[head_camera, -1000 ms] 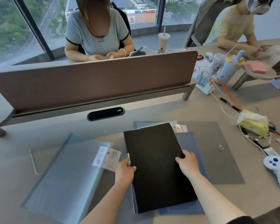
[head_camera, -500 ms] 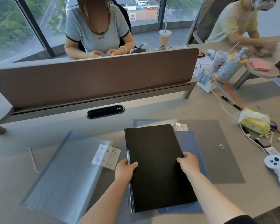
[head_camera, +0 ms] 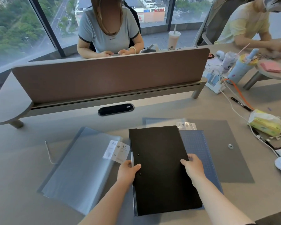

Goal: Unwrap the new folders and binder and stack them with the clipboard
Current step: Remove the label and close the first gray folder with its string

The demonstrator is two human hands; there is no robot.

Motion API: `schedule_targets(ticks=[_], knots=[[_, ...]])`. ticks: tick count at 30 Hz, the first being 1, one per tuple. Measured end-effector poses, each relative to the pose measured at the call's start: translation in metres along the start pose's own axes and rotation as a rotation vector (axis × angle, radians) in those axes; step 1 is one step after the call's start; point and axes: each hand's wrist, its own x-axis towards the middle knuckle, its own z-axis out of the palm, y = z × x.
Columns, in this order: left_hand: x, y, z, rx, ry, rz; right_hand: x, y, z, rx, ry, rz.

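The black binder (head_camera: 160, 168) lies flat on a blue folder (head_camera: 196, 146), its long axis running away from the person and tilted slightly left at the far end. Both hands sit at mid-length on opposite long edges. The left hand (head_camera: 128, 171) pinches the spine edge, thumb on top. The right hand (head_camera: 192, 166) grips the open edge, fingers curled over it. Both forearms reach forward nearly parallel to the binder.

The wrapped folder (head_camera: 81, 168) lies just left of the binder, angled, nearer the left hand. Squaring the binder on the pile looks like the step in hand.
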Motion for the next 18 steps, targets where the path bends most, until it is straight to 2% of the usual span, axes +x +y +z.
schedule_targets(ticks=[7,10,12,14,18], knots=[[-0.011,-0.02,-0.011,0.15,-0.055,0.027,-0.01,0.014,0.005,-0.24,0.057,-0.005],[-0.013,-0.02,-0.022,0.173,-0.01,0.067,-0.015,0.007,0.014,-0.455,0.178,-0.026],[-0.013,-0.019,-0.036,0.18,0.038,0.109,-0.024,-0.005,0.026,-0.494,0.246,-0.13],[-0.011,-0.018,-0.051,0.201,0.111,0.162,-0.036,-0.02,0.042,-0.436,0.246,-0.291],[-0.008,-0.031,-0.083,0.312,0.235,0.23,-0.061,-0.048,0.085,-0.363,0.016,-0.549]])
